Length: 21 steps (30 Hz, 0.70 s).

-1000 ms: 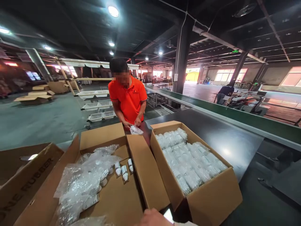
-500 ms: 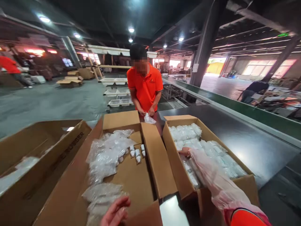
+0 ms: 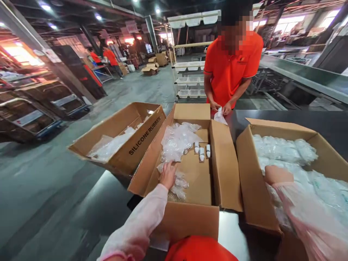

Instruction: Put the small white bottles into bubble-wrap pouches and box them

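My left hand point(image 3: 168, 175) reaches into the middle cardboard box point(image 3: 187, 221), its fingers curled down on a clear bubble-wrap bag point(image 3: 163, 166). More bubble-wrap bags point(image 3: 178, 139) are heaped beyond it. Several small white bottles point(image 3: 201, 155) lie on the cardboard near that box's right wall. To the right, my right hand point(image 3: 277, 174) is inside another box point(image 3: 255, 188), lowered against rows of clear-wrapped items point(image 3: 285, 146). Its fingers are hidden behind the hand and the wrapping. Pale sleeve covers run up both forearms.
Across the table a co-worker in an orange shirt point(image 3: 231, 72) handles a small wrapped item point(image 3: 220, 115). A box marked SILICONE RUBBER point(image 3: 144, 137) stands left, with plastic bags inside. Behind are racks of white trays point(image 3: 189, 92) and a conveyor point(image 3: 307, 74). Trolleys point(image 3: 40, 108) stand far left.
My view has swung left. My left hand has moved forward from the box's near end onto the bubble wrap. The right hand stays in the right box.
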{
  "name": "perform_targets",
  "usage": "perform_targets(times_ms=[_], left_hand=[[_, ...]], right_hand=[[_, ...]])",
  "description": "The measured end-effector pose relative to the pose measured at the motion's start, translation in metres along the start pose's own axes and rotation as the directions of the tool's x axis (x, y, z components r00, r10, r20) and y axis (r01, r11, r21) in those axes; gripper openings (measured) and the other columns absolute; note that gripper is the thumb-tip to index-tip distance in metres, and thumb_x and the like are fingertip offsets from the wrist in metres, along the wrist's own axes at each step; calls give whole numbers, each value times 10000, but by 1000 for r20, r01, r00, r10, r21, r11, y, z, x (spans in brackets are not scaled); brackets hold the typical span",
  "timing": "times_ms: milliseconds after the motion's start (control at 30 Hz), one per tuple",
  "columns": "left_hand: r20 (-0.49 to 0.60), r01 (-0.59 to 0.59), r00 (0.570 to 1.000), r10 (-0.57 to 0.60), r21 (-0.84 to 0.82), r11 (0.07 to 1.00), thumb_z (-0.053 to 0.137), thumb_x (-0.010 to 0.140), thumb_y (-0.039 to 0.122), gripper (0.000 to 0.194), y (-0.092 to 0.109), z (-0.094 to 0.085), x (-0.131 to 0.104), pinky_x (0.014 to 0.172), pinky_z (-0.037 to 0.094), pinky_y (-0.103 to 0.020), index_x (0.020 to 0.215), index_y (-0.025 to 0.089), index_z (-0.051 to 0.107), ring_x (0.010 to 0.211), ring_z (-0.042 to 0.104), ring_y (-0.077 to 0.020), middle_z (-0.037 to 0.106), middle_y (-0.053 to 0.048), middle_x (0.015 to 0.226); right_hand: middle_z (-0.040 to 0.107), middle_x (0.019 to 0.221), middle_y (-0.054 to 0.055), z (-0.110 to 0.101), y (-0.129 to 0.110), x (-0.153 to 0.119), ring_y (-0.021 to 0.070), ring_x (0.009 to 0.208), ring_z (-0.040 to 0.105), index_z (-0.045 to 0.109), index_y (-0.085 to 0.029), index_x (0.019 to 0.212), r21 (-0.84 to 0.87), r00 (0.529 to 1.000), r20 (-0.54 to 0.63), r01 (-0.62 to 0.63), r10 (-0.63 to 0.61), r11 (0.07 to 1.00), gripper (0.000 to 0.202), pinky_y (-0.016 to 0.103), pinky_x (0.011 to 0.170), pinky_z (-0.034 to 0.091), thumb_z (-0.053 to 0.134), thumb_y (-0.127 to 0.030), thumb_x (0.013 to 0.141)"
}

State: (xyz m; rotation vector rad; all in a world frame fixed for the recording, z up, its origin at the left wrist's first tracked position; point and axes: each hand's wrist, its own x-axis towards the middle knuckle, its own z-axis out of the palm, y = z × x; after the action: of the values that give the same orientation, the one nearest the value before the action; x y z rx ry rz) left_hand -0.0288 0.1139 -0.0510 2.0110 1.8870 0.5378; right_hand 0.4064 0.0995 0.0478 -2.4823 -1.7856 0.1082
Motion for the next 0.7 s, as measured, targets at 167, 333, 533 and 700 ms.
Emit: perform_targets(times_ms=[167,333,533,700], left_hand=[[83,-46,995,47,-17,999,640,697,127,49,11,-15,21,1013,329,-469,707,154,679,1126,485,-298,642,-102,1039],[206,-193,936,285,-379,905,577,794,268,134,58,-40,3,885,446,-293,801,160,656,902,605,-171,694,-51,906],[373,127,897,239,-732,669,619,745,446,333,72,-13,3,781,494,-295,838,127,637,826,631,-177,695,-95,889],[295,190,955,10,-643,742,489,831,421,303,82,57,65,550,447,-247,771,128,543,553,562,-128,592,-35,641]], right_hand=[[674,989,150,-24,-57,-55,271,881,634,658,-176,1059,41,942,-37,335,-334,941,303,375,738,458,614,-328,801],[568,1235,146,0,-142,-100,295,1131,501,548,-163,1249,244,763,-145,644,-630,725,561,427,935,412,665,-395,753],[668,832,63,48,-143,-102,194,824,578,681,-195,761,397,729,124,585,-673,707,150,290,722,408,542,-182,816],[544,543,-17,70,-105,-116,128,549,477,588,-167,596,756,804,332,85,-492,649,299,236,531,320,664,-440,692]])
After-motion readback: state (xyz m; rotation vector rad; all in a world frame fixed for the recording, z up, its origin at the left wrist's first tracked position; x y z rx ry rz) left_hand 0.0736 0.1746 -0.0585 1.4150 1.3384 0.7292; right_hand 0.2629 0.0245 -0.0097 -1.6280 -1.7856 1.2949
